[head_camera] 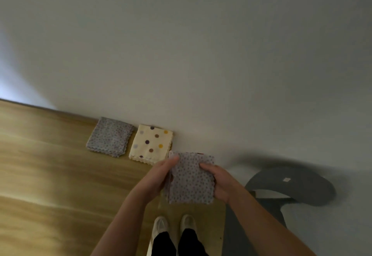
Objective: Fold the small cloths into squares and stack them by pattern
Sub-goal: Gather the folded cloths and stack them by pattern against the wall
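The folded grey dotted cloth (191,179) is held between both hands: the left hand (161,175) pinches its left edge and the right hand (219,183) its right, each grip clamped on it. Just beyond the grip to the left, a cream polka-dot cloth (151,144) and, farther left, a grey folded cloth (110,137) lie on the wooden surface (60,155).

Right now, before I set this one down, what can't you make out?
Head view only, dim and soft.
Layer count in the grey stack and cream dotted stack: too small, seen from above.
Cream stack's near corner: behind the left hand and held grey cloth.
Fingers of the right hand under that cloth: hidden by it.
Remaining unfolded cloths: none in frame.
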### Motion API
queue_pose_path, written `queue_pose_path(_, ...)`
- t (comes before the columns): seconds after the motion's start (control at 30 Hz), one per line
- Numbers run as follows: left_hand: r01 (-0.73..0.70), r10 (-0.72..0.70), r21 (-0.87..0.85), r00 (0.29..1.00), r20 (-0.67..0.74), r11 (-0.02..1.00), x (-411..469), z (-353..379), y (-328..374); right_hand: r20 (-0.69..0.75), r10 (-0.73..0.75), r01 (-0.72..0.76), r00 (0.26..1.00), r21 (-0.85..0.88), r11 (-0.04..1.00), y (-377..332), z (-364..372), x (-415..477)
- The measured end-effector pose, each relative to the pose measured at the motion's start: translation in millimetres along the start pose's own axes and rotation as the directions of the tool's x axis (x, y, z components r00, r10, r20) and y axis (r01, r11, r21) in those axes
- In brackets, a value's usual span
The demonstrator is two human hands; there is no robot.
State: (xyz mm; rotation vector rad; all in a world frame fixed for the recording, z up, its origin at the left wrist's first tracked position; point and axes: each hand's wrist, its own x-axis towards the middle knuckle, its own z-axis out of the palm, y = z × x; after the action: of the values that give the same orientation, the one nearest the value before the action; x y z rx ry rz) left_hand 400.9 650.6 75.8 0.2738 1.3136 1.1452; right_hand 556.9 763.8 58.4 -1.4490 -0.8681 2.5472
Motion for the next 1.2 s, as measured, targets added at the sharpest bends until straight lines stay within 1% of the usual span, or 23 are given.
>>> queue_pose_path(0.1, -0.032, 0.038, 0.098, 0.998, -0.055, 0.995, 0.7, -3.8, 4.0, -0.028, 0.028, -0.028, 0.999, -0.019, 0.999, -4.0, 8.2, 9.2)
queue_pose_path(0.17, -0.028, 0.043, 0.121, 0.992, -0.121, 0.992, 1.9, -9.0, 3.2, -0.038, 0.022, -0.024, 0.999, -0.051, 0.998, -5.3, 13.7, 15.5)
queue_pose_path(0.23, -0.019, 0.036, 0.100, 0.985, -0.171, 0.995, 3.0, -17.3, 6.4, -0.046, -0.041, 0.035, 0.998, -0.126, 0.991, -8.6, 20.3, 21.3)
queue_pose_path(0.3, -0.017, 0.024, 0.040, 0.983, -0.185, 0.999, 1.8, -28.4, 14.5, -0.036, -0.093, 0.083, 0.995, -0.212, 0.974, -13.8, 29.2, 24.9)
queue_pose_path(0.47, -0.002, -0.011, -0.097, 0.991, -0.133, 0.995, -5.2, -67.3, 30.3, 0.090, -0.014, 0.034, 0.996, -0.226, 0.973, -12.7, 53.3, 34.5)
queue_pose_path(0.57, -0.005, -0.008, -0.084, 0.988, -0.154, 0.996, -3.7, -95.5, 37.2, 0.102, -0.017, 0.041, 0.995, -0.238, 0.970, -8.0, 73.0, 47.5)
queue_pose_path(0.63, -0.022, 0.022, -0.001, 0.977, -0.212, 1.000, -1.4, -112.7, 39.6, 0.078, -0.014, 0.032, 0.997, -0.240, 0.970, -2.7, 87.3, 54.4)
queue_pose_path(0.73, -0.030, 0.110, 0.227, 0.930, -0.350, 0.973, 7.2, -146.4, 43.1, 0.047, 0.006, 0.007, 0.999, -0.256, 0.967, 5.5, 117.7, 70.5)
queue_pose_path(0.8, 0.010, 0.200, 0.417, 0.867, -0.456, 0.909, 17.0, -168.8, 47.1, 0.031, 0.013, -0.004, 0.999, -0.256, 0.967, 9.3, 139.6, 84.0)
queue_pose_path(0.83, 0.037, 0.249, 0.505, 0.837, -0.487, 0.863, 22.3, -178.2, 50.2, 0.022, 0.014, -0.007, 1.000, -0.260, 0.966, 10.1, 151.0, 89.7)
queue_pose_path(0.9, 0.106, 0.331, 0.645, 0.789, -0.517, 0.757, 31.6, -195.4, 56.4, -0.006, 0.012, -0.013, 1.000, -0.287, 0.958, 12.7, 173.6, 104.6)
queue_pose_path(0.93, 0.139, 0.355, 0.688, 0.774, -0.524, 0.712, 36.9, -202.7, 58.7, -0.027, 0.005, -0.014, 1.000, -0.315, 0.949, 13.8, 183.1, 112.2)
queue_pose_path(1.03, 0.212, 0.386, 0.728, 0.734, -0.559, 0.652, 54.5, -224.2, 62.0, -0.098, -0.020, -0.017, 0.995, -0.365, 0.931, 15.8, 205.8, 138.4)
queue_pose_path(1.2, 0.249, 0.407, 0.729, 0.694, -0.593, 0.637, 76.7, -242.2, 62.0, -0.218, -0.058, -0.049, 0.974, -0.454, 0.890, 12.8, 228.0, 169.6)
